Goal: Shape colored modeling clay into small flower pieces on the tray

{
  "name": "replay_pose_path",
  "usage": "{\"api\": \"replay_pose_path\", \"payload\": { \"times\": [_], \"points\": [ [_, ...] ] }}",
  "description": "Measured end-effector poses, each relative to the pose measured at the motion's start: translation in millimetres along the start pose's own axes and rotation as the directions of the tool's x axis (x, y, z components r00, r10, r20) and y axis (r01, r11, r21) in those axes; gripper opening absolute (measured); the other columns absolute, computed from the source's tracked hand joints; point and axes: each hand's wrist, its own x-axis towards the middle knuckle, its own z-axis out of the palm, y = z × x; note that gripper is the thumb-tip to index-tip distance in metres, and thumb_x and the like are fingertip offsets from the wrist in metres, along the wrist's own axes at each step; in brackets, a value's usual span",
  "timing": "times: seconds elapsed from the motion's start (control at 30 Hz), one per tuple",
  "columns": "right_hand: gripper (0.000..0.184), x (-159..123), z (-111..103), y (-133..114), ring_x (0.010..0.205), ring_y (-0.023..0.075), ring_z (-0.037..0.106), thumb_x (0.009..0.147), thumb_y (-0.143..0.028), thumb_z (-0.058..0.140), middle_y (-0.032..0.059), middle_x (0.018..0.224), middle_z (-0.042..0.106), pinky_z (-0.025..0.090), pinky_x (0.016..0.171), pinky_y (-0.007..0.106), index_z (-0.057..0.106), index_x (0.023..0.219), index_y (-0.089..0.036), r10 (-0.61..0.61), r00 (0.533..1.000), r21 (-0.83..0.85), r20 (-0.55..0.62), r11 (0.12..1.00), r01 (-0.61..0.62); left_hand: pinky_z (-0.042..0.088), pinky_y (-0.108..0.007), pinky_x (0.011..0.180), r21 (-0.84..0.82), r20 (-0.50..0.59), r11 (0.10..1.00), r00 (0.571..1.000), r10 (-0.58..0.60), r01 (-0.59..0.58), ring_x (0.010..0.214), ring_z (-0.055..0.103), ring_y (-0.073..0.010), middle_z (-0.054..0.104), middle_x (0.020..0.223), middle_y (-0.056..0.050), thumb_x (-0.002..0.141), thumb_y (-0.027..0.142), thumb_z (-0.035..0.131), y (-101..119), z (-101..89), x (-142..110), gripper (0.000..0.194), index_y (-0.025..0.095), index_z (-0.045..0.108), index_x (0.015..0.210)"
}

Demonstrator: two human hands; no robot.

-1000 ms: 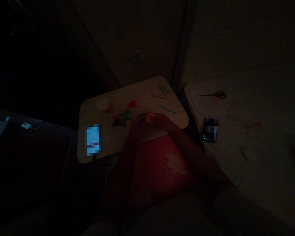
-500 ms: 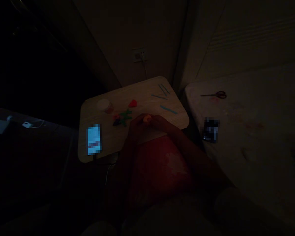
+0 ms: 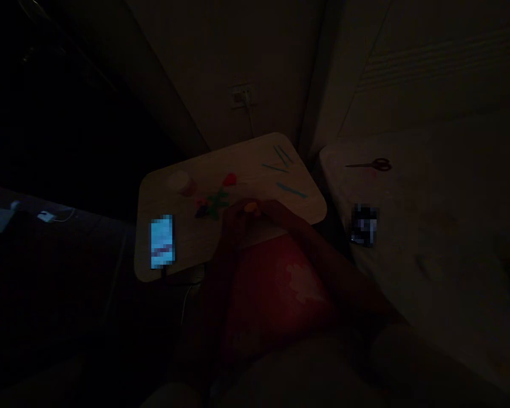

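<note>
In dim light a soft orange lump that looks like modelling clay (image 3: pixel 250 208) is held between my two hands at the table's near edge. My left hand (image 3: pixel 235 218) closes round its left side. From the right, the fingers of my right hand (image 3: pixel 272 211) press on it. Just left of my hands lie green clay-like pieces (image 3: pixel 218 203), with small pink and dark pieces (image 3: pixel 201 207) beside them. A red lump (image 3: pixel 229 179) lies behind. Darkness hides most of the finger detail.
The small wooden table (image 3: pixel 148 198) also bears a pale-lidded tub (image 3: pixel 181 182), a lit phone (image 3: pixel 162 241), a blue knife-like tool (image 3: pixel 291 190) and several thin blue sticks (image 3: pixel 275 168). On the pale surface to the right lie scissors (image 3: pixel 369 165) and a dark blurred device (image 3: pixel 364 225).
The orange lump went from a curved, ring-like look to a compact, flatter shape as my fingers worked it. Both hands shifted slightly left. The other things stayed in place.
</note>
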Motion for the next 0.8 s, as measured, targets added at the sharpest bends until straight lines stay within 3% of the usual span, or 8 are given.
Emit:
{"api": "replay_pose_path", "payload": {
  "times": [0.23,0.43,0.53,0.67,0.8],
  "points": [
    [0.051,0,3,-20,0.086,0.0215,0.067,0.096,-0.063,0.055,0.0063,0.091,0.076,0.050,0.080,0.032,0.079,0.095,-0.018,0.077,0.995,0.056,-0.067,0.996,-0.073,0.058,-0.043,0.092,0.158,0.058,0.952,0.965,0.255,-0.261,0.099,0.070,-0.0249,0.075,0.103,-0.010,0.099,0.062,0.058,-3,2.5,1,0.045,0.021,0.077,0.101],
    [0.046,-1,3,-24,0.092,0.0207,0.066,0.092,-0.058,0.061,0.0059,0.098,0.077,0.050,0.087,0.032,0.078,0.097,-0.016,0.029,0.996,0.161,-0.083,0.987,-0.015,0.055,-0.043,0.097,0.171,0.065,0.930,0.946,0.318,-0.324,0.107,0.066,-0.0249,0.069,0.109,-0.010,0.102,0.053,0.057,-2,6.2,1,0.035,0.023,0.075,0.107],
    [0.051,-3,2,-24,0.093,0.0211,0.067,0.093,-0.061,0.058,0.0077,0.099,0.076,0.050,0.088,0.032,0.077,0.100,-0.015,0.020,0.996,0.165,-0.090,0.986,-0.005,0.053,-0.045,0.104,0.101,0.104,0.957,0.960,0.261,-0.271,0.113,0.066,-0.0259,0.071,0.117,-0.010,0.100,0.051,0.062,1,5.8,0,0.035,0.023,0.073,0.118],
    [0.057,-5,0,-28,0.091,0.0207,0.065,0.092,-0.067,0.056,0.0079,0.098,0.074,0.050,0.084,0.031,0.075,0.101,-0.014,0.024,0.996,0.168,-0.084,0.986,-0.009,0.050,-0.048,0.113,-0.023,0.154,0.991,0.979,0.130,-0.128,0.126,0.064,-0.0302,0.068,0.135,-0.013,0.090,0.056,0.073,2,2.7,-2,0.058,0.024,0.066,0.139],
    [0.057,-6,-4,-28,0.074,0.0163,0.057,0.097,-0.068,0.048,0.0045,0.080,0.065,0.046,0.068,0.027,0.068,0.088,-0.016,0.082,0.994,0.197,-0.070,0.978,-0.067,0.049,-0.046,0.115,-0.071,0.119,0.997,0.992,0.035,-0.027,0.130,0.064,-0.0306,0.068,0.141,-0.013,0.091,0.062,0.070,1,0.3,-1,0.064,0.023,0.064,0.142]
  ]
}}
